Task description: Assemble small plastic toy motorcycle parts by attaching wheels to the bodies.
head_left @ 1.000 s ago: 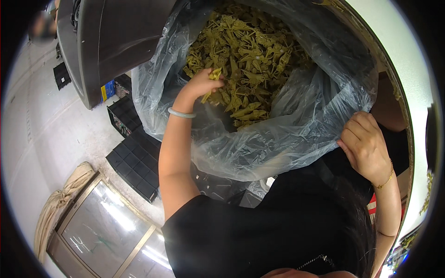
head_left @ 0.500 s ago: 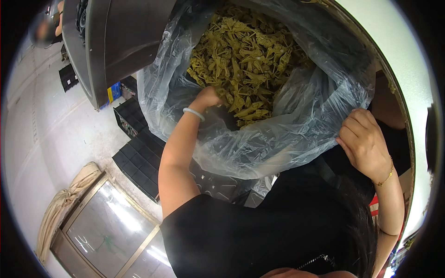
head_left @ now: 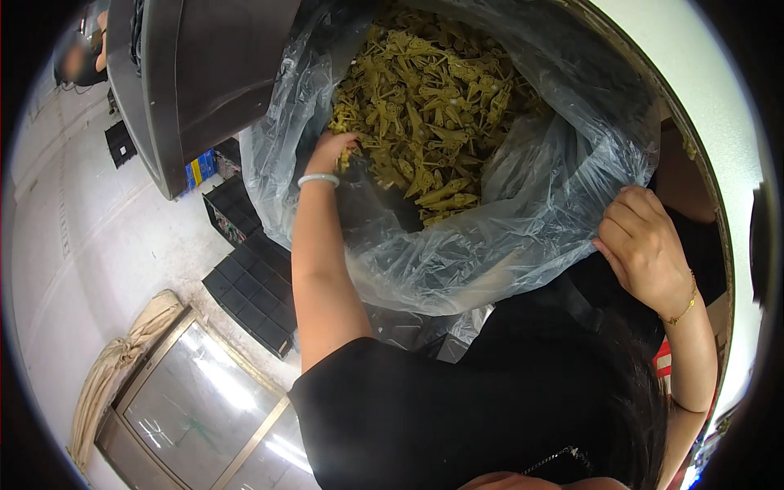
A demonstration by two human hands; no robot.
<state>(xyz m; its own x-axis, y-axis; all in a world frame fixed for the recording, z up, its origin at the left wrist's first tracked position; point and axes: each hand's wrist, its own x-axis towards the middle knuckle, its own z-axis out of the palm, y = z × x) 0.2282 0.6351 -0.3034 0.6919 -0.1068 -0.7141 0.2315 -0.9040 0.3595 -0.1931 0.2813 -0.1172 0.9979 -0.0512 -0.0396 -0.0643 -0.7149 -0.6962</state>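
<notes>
A large clear plastic bag (head_left: 457,282) hangs wide, its mouth facing up. Inside lies a heap of small olive-yellow moulded pieces (head_left: 441,98), thin and branching in shape. My left hand (head_left: 333,149), with a pale bangle at the wrist, is inside the bag at the heap's left edge. Its fingers are curled round a few of the olive-yellow pieces, partly hidden by the hand. At the bag's right rim my right hand (head_left: 643,245) pinches the plastic between thumb and fingers; a thin gold-coloured bracelet circles that wrist.
A dark grey machine panel (head_left: 220,73) stands at the upper left of the bag. Black crates (head_left: 253,286) sit on the floor to the left, near a framed glass panel (head_left: 192,400) with bundled cloth. A pale curved surface (head_left: 694,73) borders the right. Another person (head_left: 80,61) is far left.
My left hand has moved left and slightly up along the heap, with small pieces now showing at its fingers. My right hand keeps its grip on the bag's rim.
</notes>
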